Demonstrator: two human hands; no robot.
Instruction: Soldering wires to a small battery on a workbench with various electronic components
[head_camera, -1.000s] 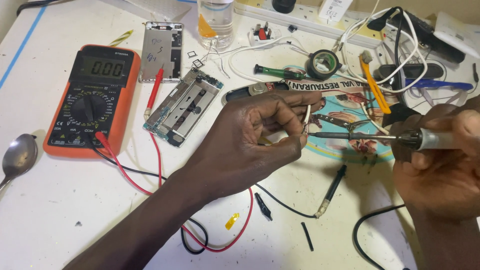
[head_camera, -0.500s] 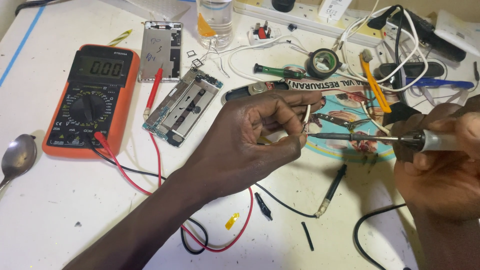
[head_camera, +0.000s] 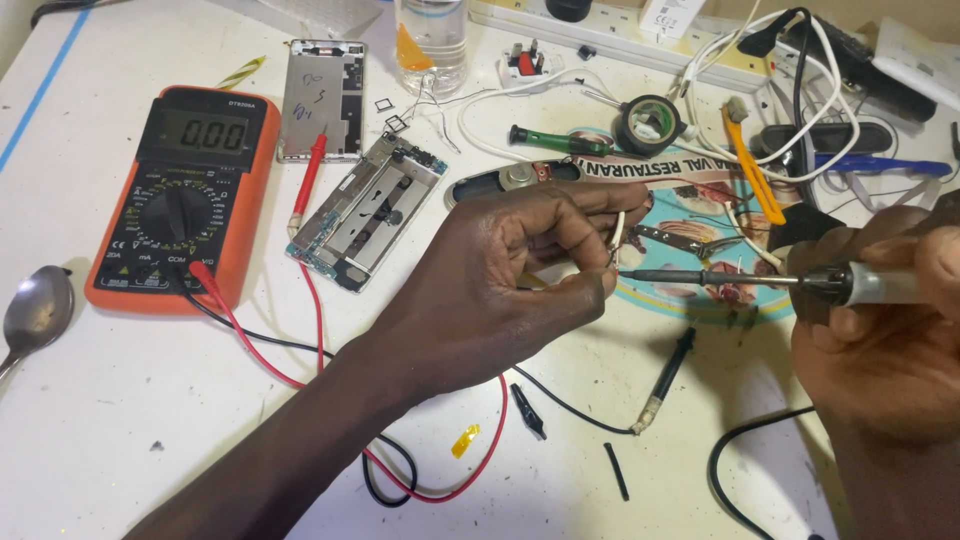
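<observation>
Left hand (head_camera: 510, 270): fingers curled, thumb and fingertips pinching a thin white wire (head_camera: 619, 232) above the white table (head_camera: 120, 420). The wire end stands roughly upright at the 3 o'clock edge of the hand.

Right hand (head_camera: 880, 340): clenched around the handle of a soldering iron (head_camera: 760, 279). The shaft lies nearly level, pointing toward 9 o'clock; its tip meets the wire at the left fingertips.

Surroundings:
- Orange multimeter (head_camera: 185, 195), at 9 o'clock from the left hand, with 1 red and 1 black lead running beneath the left forearm.
- Opened phone chassis (head_camera: 365, 210), at 10 o'clock, just beside the meter.
- Roll of black tape (head_camera: 648, 122), at 1 o'clock.
- Spoon (head_camera: 35, 310), at the table's far left edge.
- Printed paper sheet (head_camera: 700, 200), lying beneath the iron.
</observation>
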